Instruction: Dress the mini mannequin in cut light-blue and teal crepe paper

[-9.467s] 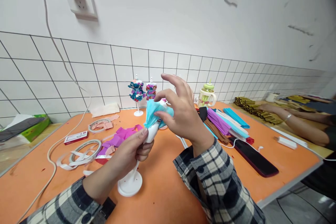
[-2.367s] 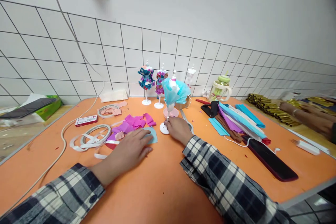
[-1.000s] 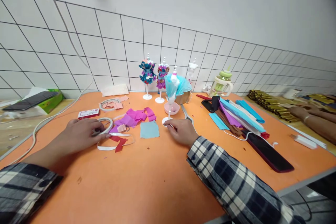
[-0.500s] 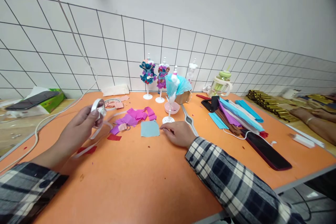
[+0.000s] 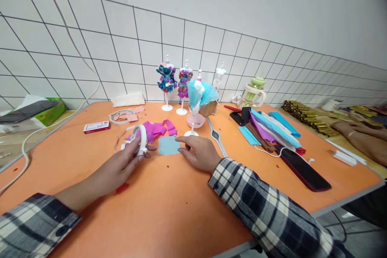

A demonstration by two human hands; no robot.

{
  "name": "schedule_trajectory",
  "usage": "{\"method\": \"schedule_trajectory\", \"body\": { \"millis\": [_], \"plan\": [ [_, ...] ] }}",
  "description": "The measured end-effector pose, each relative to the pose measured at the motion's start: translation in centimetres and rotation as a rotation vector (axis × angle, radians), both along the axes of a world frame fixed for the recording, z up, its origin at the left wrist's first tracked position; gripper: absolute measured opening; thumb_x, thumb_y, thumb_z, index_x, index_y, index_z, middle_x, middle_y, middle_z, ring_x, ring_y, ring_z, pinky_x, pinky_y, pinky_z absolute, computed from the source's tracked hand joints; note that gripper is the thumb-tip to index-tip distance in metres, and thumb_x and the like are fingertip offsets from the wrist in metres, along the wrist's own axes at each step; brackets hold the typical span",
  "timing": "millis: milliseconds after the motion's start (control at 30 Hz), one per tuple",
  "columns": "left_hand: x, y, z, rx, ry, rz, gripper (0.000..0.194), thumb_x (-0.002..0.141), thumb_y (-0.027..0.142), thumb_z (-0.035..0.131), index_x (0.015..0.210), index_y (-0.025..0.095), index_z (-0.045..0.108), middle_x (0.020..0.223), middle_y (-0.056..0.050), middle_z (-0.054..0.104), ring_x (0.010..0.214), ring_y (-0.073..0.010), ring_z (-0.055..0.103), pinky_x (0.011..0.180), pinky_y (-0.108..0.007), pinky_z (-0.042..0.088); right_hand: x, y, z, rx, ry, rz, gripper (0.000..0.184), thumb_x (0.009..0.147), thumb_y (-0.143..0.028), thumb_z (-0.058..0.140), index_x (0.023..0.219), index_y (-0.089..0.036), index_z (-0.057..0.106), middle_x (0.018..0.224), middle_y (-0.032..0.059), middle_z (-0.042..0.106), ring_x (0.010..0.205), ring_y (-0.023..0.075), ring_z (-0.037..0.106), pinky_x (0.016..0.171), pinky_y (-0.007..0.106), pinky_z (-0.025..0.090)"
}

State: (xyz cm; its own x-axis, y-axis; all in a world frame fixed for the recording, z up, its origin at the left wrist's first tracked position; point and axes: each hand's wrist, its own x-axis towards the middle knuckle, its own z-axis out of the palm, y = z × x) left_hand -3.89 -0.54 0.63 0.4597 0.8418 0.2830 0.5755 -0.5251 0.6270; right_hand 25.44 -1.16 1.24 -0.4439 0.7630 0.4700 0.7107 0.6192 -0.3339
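Observation:
My left hand [image 5: 122, 165] is closed on a white roll of tape [image 5: 139, 140] and holds it upright just above the orange table [image 5: 169, 213]. My right hand [image 5: 199, 152] rests on the table with its fingers spread, fingertips at the right edge of a light blue paper square [image 5: 168, 145]. Behind the square stands a small white mannequin wrapped in light blue paper [image 5: 197, 94] on a round foot. Magenta and purple paper scraps [image 5: 157, 129] lie beside the tape.
Two decorated mini mannequins [image 5: 167, 80] and a bare white one [image 5: 219, 76] stand by the tiled wall. Another tape roll [image 5: 121, 116], a red box [image 5: 96, 127], a pink dish [image 5: 195, 120], folded coloured papers [image 5: 269, 129], a dark phone [image 5: 304, 171] and a green-lidded cup [image 5: 253, 92] lie around. Another person's arms [image 5: 356, 133] rest at the right.
My left hand picked the tape roll up from the left and carried it toward the blue square. My right hand slid from the mannequin's foot to the square's edge.

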Motion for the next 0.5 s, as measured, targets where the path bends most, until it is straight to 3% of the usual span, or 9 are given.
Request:
{"method": "schedule_trajectory", "body": {
  "millis": [67,133,267,400,500],
  "plan": [
    [1.0,-0.6,-0.6,-0.078,0.000,-0.099,0.069,0.101,0.043,0.041,0.163,0.027,0.015,0.129,-0.014,0.071,0.106,-0.0298,0.072,0.096,-0.043,0.056,-0.9,-0.5,-0.1,0.098,0.065,0.041,0.028,0.102,-0.035,0.055,0.119,-0.020,0.070,0.096,0.0059,0.075,0.089,0.0165,0.068,0.079,0.027,0.047],
    [1.8,-1.2,-1.1,-0.106,-0.003,-0.117,0.072,0.101,0.041,0.043,0.164,0.027,0.012,0.130,-0.014,0.070,0.115,-0.0320,0.069,0.099,-0.046,0.055,-2.0,-1.1,-0.3,0.158,0.086,0.112,0.026,0.104,-0.036,0.052,0.114,-0.022,0.071,0.098,0.0061,0.075,0.092,0.0162,0.067,0.081,0.027,0.048],
    [2.7,-2.1,-2.0,-0.129,-0.017,-0.088,0.073,0.098,0.044,0.048,0.163,0.026,0.020,0.137,-0.015,0.065,0.127,-0.0342,0.062,0.100,-0.046,0.056,-3.5,-2.1,-0.6,0.175,0.066,0.192,0.025,0.104,-0.038,0.052,0.116,-0.025,0.070,0.099,0.0035,0.075,0.093,0.0151,0.067,0.084,0.027,0.047],
    [3.3,-2.8,-2.1,-0.209,-0.091,-0.075,0.071,0.097,0.045,0.049,0.161,0.026,0.025,0.135,-0.015,0.066,0.119,-0.0328,0.066,0.098,-0.048,0.056,-3.8,-2.4,-0.6,0.148,0.032,0.199,0.025,0.104,-0.038,0.053,0.115,-0.025,0.071,0.100,0.0017,0.076,0.093,0.0152,0.067,0.082,0.027,0.046],
    [3.9,-3.3,-1.5,-0.118,-0.076,-0.032,0.065,0.097,0.045,0.048,0.158,0.027,0.032,0.121,-0.011,0.072,0.108,-0.0297,0.071,0.089,-0.042,0.061,-3.7,-2.5,-0.6,0.176,0.045,0.206,0.024,0.103,-0.038,0.054,0.115,-0.024,0.070,0.105,0.0009,0.076,0.097,0.0158,0.067,0.084,0.027,0.046]
  ]
}}
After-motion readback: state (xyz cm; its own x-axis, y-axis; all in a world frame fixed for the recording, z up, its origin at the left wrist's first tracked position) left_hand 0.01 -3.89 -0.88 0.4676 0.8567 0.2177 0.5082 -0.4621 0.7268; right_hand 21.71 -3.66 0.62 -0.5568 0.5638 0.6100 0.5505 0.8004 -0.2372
